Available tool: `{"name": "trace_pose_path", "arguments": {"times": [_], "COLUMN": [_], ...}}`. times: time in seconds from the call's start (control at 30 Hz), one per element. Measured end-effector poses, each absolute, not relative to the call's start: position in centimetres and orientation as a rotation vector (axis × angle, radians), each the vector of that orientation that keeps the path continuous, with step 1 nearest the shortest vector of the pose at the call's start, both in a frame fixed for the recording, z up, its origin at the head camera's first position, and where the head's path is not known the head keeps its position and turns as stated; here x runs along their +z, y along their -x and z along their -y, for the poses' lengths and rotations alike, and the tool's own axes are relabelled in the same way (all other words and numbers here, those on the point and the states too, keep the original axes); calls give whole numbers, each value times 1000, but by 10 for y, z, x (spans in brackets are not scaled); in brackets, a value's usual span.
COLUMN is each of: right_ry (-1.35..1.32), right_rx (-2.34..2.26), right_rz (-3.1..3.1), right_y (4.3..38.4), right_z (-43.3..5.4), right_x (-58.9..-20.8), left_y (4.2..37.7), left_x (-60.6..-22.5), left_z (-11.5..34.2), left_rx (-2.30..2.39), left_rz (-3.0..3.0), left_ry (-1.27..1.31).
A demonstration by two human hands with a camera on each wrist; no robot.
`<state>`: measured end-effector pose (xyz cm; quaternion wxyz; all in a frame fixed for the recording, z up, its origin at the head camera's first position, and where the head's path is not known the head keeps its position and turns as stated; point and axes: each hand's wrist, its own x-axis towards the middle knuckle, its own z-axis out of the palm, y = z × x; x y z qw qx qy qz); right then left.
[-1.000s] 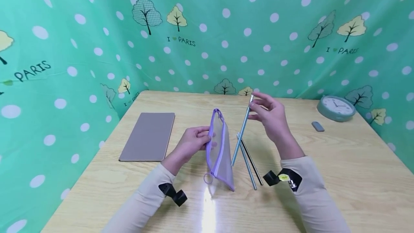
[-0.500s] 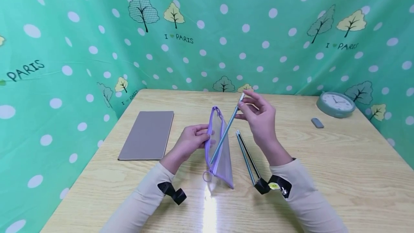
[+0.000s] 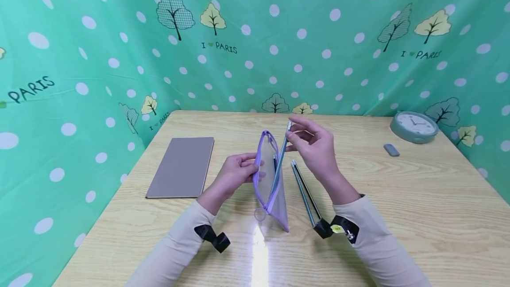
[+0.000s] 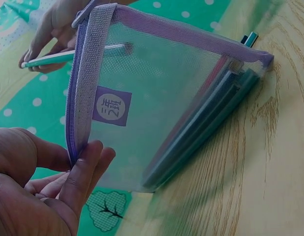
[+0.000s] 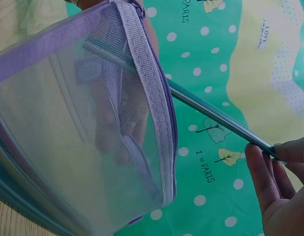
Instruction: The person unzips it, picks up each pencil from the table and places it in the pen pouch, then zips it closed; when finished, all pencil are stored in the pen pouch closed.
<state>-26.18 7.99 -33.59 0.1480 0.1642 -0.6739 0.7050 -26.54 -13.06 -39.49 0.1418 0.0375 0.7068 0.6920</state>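
Observation:
A purple-edged mesh pencil pouch (image 3: 282, 207) stands with its zip mouth spread. My left hand (image 3: 236, 172) pinches the left edge of that mouth between thumb and fingers. My right hand (image 3: 316, 145) pinches a teal pencil (image 3: 282, 158) near its white-tipped upper end. The pencil slants down through the mouth, and its lower end shows through the mesh in the right wrist view. Several pencils (image 4: 201, 123) lie along the bottom of the pouch in the left wrist view. To the right, a teal pencil (image 3: 301, 189) and a black pencil (image 3: 308, 189) lie on the table, their near ends behind the right wrist camera.
A grey notebook (image 3: 181, 167) lies at the left of the wooden table (image 3: 398, 216). At the back right are a small grey-blue eraser (image 3: 392, 150) and a round teal clock (image 3: 414, 126). A green dotted curtain (image 3: 239, 34) hangs behind the table.
My right hand has moved left and brought the teal pencil from beside the pouch into its mouth. The left hand keeps its pinch on the pouch's edge.

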Motion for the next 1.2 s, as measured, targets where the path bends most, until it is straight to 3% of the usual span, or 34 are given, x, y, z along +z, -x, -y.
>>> {"name": "trace_pose_path", "arguments": {"times": [1.2], "right_ry": [-545], "right_rx": [1847], "right_rz": [2299], "right_y": [263], "right_z": [-81], "right_x": [-341], "left_y": [269], "left_x": [-397], "left_z": [126], "left_rx": [1980], "left_rz": [-2049], "left_ry": [-110]}}
